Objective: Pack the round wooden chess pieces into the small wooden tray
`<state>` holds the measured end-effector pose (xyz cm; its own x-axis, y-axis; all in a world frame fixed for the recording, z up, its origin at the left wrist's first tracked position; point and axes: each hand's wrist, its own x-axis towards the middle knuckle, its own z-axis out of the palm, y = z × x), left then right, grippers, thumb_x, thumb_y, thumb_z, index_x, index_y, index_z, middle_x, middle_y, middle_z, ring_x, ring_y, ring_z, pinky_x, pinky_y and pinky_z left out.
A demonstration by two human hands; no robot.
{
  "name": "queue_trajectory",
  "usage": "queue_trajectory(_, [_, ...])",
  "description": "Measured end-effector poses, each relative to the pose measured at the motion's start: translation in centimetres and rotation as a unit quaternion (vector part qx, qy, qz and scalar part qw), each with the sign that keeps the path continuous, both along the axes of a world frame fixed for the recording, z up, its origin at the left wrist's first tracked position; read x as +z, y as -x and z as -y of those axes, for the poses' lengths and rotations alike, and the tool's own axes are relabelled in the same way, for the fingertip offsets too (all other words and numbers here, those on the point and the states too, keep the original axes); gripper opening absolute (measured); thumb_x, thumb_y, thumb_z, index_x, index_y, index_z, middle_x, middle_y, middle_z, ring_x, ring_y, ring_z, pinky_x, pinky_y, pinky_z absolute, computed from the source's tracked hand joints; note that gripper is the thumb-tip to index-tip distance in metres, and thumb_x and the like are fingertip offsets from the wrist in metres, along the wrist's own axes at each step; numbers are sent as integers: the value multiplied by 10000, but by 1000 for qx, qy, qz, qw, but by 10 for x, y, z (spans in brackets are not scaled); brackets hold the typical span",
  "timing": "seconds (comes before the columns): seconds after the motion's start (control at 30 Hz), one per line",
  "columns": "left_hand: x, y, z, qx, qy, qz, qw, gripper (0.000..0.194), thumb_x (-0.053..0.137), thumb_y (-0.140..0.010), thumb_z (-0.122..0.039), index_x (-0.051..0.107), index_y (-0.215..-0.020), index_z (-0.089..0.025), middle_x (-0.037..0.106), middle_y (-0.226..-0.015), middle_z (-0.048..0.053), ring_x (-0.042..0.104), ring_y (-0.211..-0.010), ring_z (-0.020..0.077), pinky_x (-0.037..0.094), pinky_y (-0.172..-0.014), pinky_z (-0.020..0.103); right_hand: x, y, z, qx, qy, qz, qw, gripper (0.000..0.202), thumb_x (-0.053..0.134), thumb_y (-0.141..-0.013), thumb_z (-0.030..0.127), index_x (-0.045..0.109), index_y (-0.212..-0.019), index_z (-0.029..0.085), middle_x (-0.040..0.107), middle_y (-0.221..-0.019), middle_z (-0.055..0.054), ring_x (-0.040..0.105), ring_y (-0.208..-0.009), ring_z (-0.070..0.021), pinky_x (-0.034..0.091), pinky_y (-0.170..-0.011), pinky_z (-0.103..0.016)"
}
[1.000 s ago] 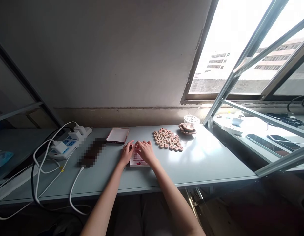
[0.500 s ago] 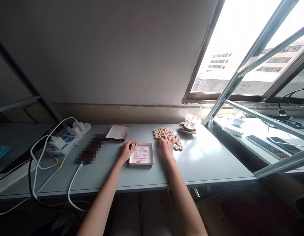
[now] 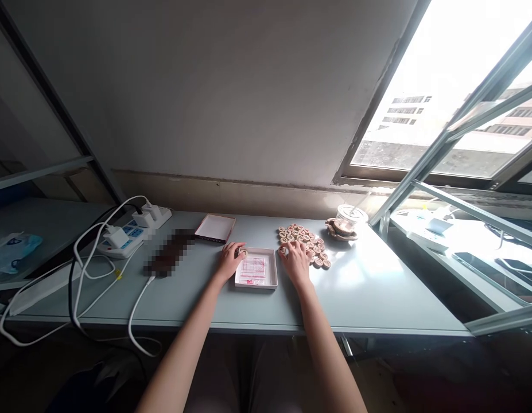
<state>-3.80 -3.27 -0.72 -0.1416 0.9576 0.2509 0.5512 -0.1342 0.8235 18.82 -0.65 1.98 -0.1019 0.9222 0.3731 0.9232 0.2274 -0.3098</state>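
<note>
Round wooden Chinese chess pieces (image 3: 301, 232) lie in a loose cluster, marked with dark and red characters. Left of them is a shallow white box tray (image 3: 256, 285) with red lines drawn on its bottom. My left hand (image 3: 229, 264) is at the tray's upper-left corner, thumb and fingers closed around one Chinese chess piece (image 3: 244, 253) there. My right hand (image 3: 296, 265) is between the tray and the cluster, covering some pieces. Its thumb side grips a Chinese chess piece (image 3: 282, 250) near the tray's right wall; the other fingertips are bent down over the pile.
The box's other half (image 3: 216, 228) lies behind and left. A lidded plastic cup (image 3: 350, 215) and a brown carved dish (image 3: 340, 230) stand at the back right. A power strip (image 3: 139, 229) with white cables is at left; a pixelated dark object (image 3: 170, 253) lies beside it.
The camera view has shifted, so everything appears further right. My right hand has drawn slightly left off the cluster toward the tray, with a piece at its thumb. My left hand stays at the corner.
</note>
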Motion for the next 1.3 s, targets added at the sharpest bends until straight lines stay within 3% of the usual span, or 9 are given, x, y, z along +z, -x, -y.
queue_trajectory(0.13, [-2,0,0,-7,-5,-5,1000,292,509,-786,-197,629,-1051,-231,626,-1097,48,505,-1109,216,391,-990,381,2,0,0,18,-8,-16,1000,212,468,-884,301,654,-940,218,646,-1042,-90,496,-1019,-265,281,-856,-402])
queue_trajectory(0.27, [0,-1,1,-16,-16,-2,1000,265,511,-778,-178,622,-1014,-227,641,-1070,42,536,-1073,206,412,-963,372,11,8,1,14,-30,-68,997,293,392,-931,366,605,-1044,198,641,-1069,-99,533,-991,-246,305,-864,-399])
queue_trajectory(0.37, [2,-1,1,-15,-16,-13,1000,240,519,-772,-173,622,-984,-222,649,-1035,42,556,-1036,207,423,-948,373,17,24,5,115,-14,-114,987,246,437,-921,350,585,-1040,194,640,-1053,-79,578,-901,-187,380,-816,-328])
queue_trajectory(0.47, [1,-1,0,-15,-20,-15,1000,225,515,-773,-167,620,-966,-214,648,-1041,44,558,-1042,208,426,-950,373,18,43,10,216,20,-92,972,142,528,-882,284,582,-1002,231,649,-1005,-15,593,-770,-116,424,-720,-240])
queue_trajectory(0.67, [-2,-1,-1,-22,-29,-20,999,221,501,-789,-171,624,-965,-225,651,-1037,44,557,-1026,206,430,-944,373,10,59,11,263,52,-52,962,102,521,-873,204,553,-969,211,615,-955,-29,593,-768,-129,445,-692,-247])
queue_trajectory(0.9, [1,-1,0,-18,-32,-28,999,214,500,-792,-145,621,-954,-214,657,-1030,47,564,-1018,203,439,-925,366,-4,64,8,248,54,-28,967,124,460,-905,194,559,-976,213,551,-1030,-40,581,-718,-110,452,-723,-274])
queue_trajectory(1.07, [2,-1,0,-17,-27,-25,999,204,509,-782,-141,619,-939,-210,656,-1039,48,568,-1024,209,430,-937,369,3,59,8,237,39,-25,970,131,502,-899,202,630,-920,222,601,-971,-19,588,-784,-112,446,-745,-238])
queue_trajectory(1.17, [3,-1,1,-15,-24,-19,999,206,508,-776,-143,619,-934,-214,651,-1040,47,569,-1024,203,433,-937,357,13,34,8,163,6,-30,986,225,431,-922,192,648,-979,215,615,-1030,-53,575,-916,-163,426,-842,-314])
queue_trajectory(1.3, [5,-1,3,-13,-17,-16,1000,203,499,-784,-157,617,-937,-218,645,-1040,48,568,-1023,205,442,-931,357,15,-13,11,40,-28,0,999,264,428,-909,232,654,-1037,181,568,-1189,-138,448,-1146,-317,320,-931,-503])
